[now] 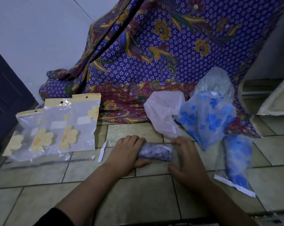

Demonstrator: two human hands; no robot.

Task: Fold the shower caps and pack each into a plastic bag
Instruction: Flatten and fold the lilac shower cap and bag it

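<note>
Rolled purple shower cap (155, 151) held down on the floor (138, 201) between both hands.
Lies crosswise, long axis left to right; gripped at one end by the curled left hand (126, 151), at the other by the curled right hand (187, 162); empty plastic bags (56, 128) well off leftward, nearer the left hand.

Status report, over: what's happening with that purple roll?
Left hand and right hand grip rolled purple cap, one at each end. Cap lies on floor tiles. Empty flower bags lie to the left, clear of the hands.
</note>
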